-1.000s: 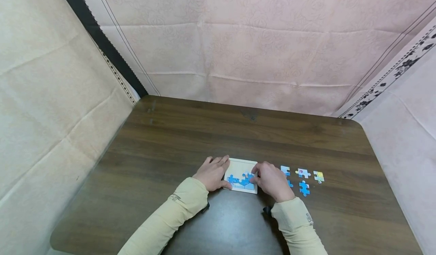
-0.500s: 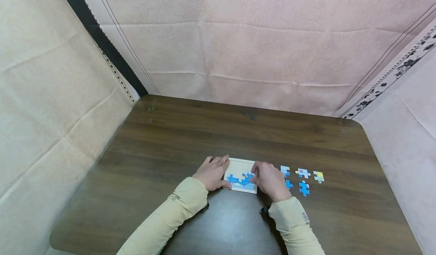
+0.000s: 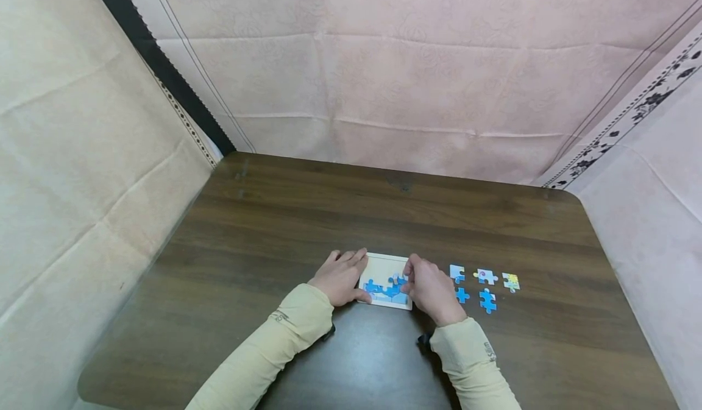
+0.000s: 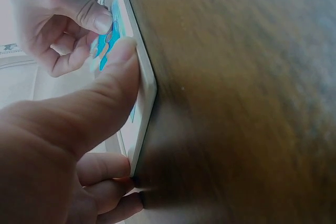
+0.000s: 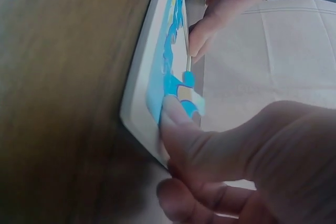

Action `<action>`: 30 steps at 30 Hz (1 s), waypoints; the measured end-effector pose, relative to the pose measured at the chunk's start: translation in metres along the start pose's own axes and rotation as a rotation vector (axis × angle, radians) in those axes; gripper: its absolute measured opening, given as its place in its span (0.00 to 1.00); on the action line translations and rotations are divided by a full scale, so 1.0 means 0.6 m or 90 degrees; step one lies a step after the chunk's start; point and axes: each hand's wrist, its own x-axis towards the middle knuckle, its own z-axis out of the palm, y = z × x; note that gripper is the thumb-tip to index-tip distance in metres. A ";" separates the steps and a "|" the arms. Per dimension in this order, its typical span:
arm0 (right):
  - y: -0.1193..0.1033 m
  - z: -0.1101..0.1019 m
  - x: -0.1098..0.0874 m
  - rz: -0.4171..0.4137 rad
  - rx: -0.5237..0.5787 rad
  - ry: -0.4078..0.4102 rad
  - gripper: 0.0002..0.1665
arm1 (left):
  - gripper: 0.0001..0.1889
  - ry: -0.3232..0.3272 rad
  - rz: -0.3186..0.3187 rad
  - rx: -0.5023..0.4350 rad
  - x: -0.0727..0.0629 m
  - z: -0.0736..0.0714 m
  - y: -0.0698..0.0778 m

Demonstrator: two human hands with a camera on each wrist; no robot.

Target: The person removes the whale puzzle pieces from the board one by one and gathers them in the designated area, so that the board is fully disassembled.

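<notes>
A shallow jigsaw tray (image 3: 385, 260) with a pale rim lies on the table, blue puzzle pieces (image 3: 374, 286) filling its near part. My left hand (image 3: 341, 279) holds its left side, the thumb (image 4: 118, 64) on the near rim and the fingers by the left edge. Over the right side, my right hand (image 3: 434, 289) pinches a blue and tan puzzle piece (image 5: 185, 94) between thumb and fingers. That piece stands tilted against the pieces in the tray. The right hand covers much of it in the head view.
Several loose puzzle pieces lie right of the tray, among them a blue one (image 3: 487, 301), a white and blue one (image 3: 485, 276) and a yellow one (image 3: 511, 282). The brown table (image 3: 307, 215) ends at pale cloth (image 3: 384, 93) behind and at both sides.
The right hand has shifted slightly left and tilted a little at the tray's right side, baring more of the nearest loose blue piece. The left hand keeps its place on the tray.
</notes>
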 end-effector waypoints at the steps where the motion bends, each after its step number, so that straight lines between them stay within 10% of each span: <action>1: 0.000 0.000 0.000 0.003 0.004 -0.003 0.18 | 0.48 0.000 0.000 0.000 0.000 0.000 0.000; 30: 0.016 0.000 -0.009 -0.080 0.068 -0.002 0.09 | 0.49 -0.006 -0.008 0.008 -0.002 -0.004 0.002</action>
